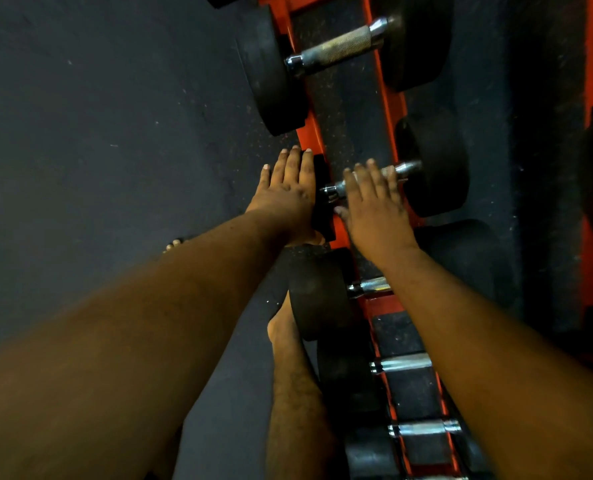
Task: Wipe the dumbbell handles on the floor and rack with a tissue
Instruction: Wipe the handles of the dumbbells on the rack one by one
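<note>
A black-headed dumbbell rests across the orange rack (309, 133), and a stretch of its chrome handle (405, 167) shows past my fingers. My right hand (371, 202) lies over that handle, fingers across the top and thumb tucked under the near side. A pale speck shows by the thumb; no tissue can be made out for certain. My left hand (286, 188) rests flat, fingers spread, on the dumbbell's left head (322, 178). The right head (433, 164) is uncovered.
A larger dumbbell (336, 46) sits further along the rack. Several smaller dumbbells with chrome handles (403, 363) line the near end. My bare foot (284, 327) stands on the dark rubber floor (97, 133) beside the rack. Orange framework runs along the right edge.
</note>
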Demonstrator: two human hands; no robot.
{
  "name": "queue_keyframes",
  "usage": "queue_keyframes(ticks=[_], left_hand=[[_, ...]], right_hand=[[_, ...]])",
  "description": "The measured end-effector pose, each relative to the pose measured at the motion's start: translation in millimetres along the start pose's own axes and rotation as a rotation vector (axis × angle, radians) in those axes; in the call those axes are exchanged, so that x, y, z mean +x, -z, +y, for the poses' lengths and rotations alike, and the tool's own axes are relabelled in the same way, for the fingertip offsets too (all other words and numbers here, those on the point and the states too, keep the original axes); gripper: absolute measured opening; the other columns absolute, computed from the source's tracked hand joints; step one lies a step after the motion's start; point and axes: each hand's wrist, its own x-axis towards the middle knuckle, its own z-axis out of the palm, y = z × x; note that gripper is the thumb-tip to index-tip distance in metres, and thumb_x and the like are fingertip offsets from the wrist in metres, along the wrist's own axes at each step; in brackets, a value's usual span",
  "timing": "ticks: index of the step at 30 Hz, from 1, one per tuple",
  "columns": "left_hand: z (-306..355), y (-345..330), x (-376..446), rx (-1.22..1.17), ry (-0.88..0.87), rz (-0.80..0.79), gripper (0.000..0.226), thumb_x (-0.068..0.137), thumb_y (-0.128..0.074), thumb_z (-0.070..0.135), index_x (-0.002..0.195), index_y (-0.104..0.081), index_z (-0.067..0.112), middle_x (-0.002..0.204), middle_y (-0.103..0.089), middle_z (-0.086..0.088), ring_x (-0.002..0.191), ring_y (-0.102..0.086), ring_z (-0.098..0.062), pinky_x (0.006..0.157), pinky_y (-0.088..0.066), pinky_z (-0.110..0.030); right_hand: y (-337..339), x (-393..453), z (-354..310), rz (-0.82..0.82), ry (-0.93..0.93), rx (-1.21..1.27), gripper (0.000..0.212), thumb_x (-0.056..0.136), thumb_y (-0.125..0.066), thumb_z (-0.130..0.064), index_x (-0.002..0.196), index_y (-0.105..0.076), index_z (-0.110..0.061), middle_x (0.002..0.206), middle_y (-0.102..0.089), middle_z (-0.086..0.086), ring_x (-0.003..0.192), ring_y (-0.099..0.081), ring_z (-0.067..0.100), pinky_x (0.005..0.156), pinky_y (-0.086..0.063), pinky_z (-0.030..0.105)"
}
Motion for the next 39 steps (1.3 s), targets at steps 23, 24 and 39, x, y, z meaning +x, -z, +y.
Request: queue_keyframes(ticks=[23, 24, 39], left_hand=[[-1, 0, 0, -0.017, -0.025, -0.012, 0.146, 0.068, -0.084, 0.060, 0.156, 0.021, 0.008, 0.166, 0.018, -0.016, 0.153, 0.020, -0.032, 0.125, 0.005, -0.051], [-2, -1, 0, -0.022, -0.025, -0.009, 0.146, 0.068, -0.084, 0.060, 0.156, 0.021, 0.008, 0.166, 0.017, -0.017, 0.153, 0.019, -0.032, 0.125, 0.005, -0.051], [-2, -3, 1, -0.014, -0.024, -0.001, 0.147, 0.068, -0.082, 0.065, 0.156, 0.021, 0.008, 0.167, 0.017, -0.016, 0.153, 0.019, -0.032, 0.125, 0.004, -0.051]], right_hand=[[17, 12, 11, 0.032, -0.038, 0.049, 0.036, 0.101, -0.052, -0.026, 0.133, -0.057, -0.009, 0.136, -0.060, 0.017, 0.135, -0.048, 0.035, 0.119, -0.025, 0.054], [16, 13, 10, 0.044, -0.077, 0.080, 0.031, 0.101, -0.052, -0.022, 0.128, -0.059, -0.009, 0.132, -0.061, 0.017, 0.132, -0.050, 0.036, 0.119, -0.027, 0.053], [14, 7, -15, -0.011, -0.031, 0.197, 0.050, 0.102, -0.043, -0.026, 0.150, -0.040, -0.009, 0.152, -0.043, 0.015, 0.150, -0.025, 0.033, 0.125, -0.012, 0.052]])
